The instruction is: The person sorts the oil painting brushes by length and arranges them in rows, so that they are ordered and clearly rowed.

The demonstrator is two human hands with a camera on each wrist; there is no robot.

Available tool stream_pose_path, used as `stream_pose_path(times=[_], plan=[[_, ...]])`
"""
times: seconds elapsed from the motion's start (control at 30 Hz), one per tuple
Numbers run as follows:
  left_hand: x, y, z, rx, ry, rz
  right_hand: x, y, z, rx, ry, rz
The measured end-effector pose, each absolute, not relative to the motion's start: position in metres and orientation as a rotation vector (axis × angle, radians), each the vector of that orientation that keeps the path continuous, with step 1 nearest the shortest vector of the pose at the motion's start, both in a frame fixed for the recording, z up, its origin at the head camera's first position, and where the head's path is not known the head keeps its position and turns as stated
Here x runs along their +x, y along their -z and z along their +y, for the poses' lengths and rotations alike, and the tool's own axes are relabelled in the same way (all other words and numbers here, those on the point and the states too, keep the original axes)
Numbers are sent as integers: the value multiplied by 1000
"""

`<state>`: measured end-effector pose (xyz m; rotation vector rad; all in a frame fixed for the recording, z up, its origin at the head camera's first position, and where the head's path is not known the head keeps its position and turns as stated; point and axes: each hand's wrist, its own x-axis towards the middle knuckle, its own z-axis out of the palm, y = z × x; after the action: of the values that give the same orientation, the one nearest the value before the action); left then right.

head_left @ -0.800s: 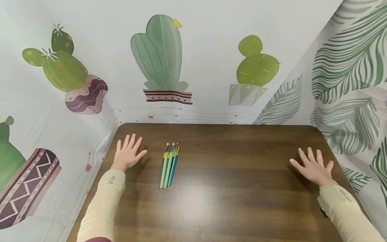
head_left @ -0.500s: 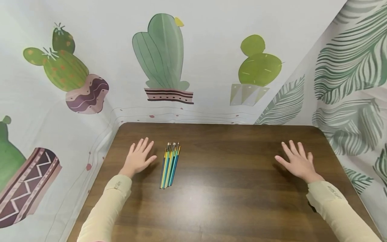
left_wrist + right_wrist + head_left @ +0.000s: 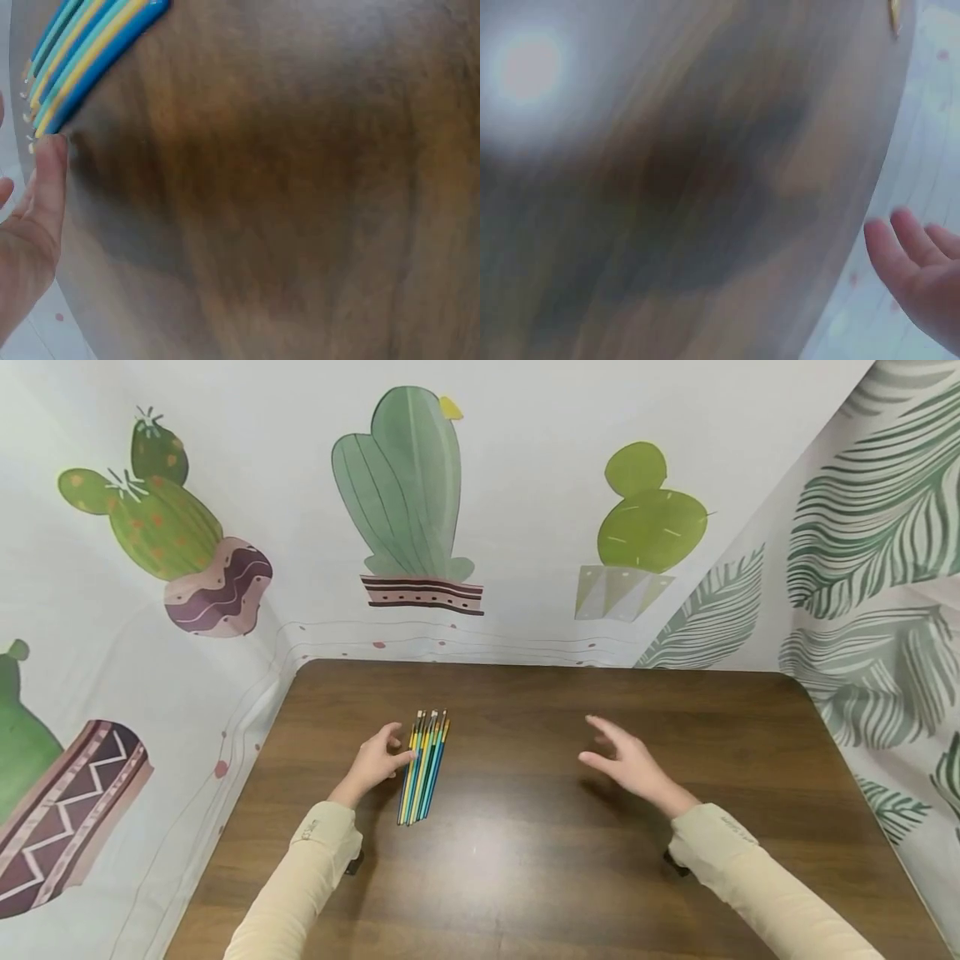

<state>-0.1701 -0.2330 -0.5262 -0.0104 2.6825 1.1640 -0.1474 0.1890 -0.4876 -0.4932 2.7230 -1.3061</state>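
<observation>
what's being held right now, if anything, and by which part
Nothing is held. The left hand overlaps the paintbrushes at their edge in the head view, touch unclear; the right hand is apart from them.

Downward head view, close wrist views, shared tabletop

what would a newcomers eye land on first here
Probably the big green cactus picture on the white backdrop beyond the brown table. Next, the bundle of blue, teal and yellow paintbrushes left of the table's centre, with the left hand at its left edge. The right hand is farther right, apart from the bundle.
</observation>
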Motion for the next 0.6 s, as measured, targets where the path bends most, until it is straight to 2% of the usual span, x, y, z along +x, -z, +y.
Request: stream_pose_path(times=[0.13, 0.3, 0.6], plan=[[-166, 530, -232, -46, -1146, 2726, -146, 494, 151, -427, 1556, 2456], [-161, 535, -232, 4, -1079, 2797, -144, 507, 103, -210, 1805, 2125], [-156, 542, -232, 110, -1059, 2820, -135, 524, 19, 2, 1905, 1979]])
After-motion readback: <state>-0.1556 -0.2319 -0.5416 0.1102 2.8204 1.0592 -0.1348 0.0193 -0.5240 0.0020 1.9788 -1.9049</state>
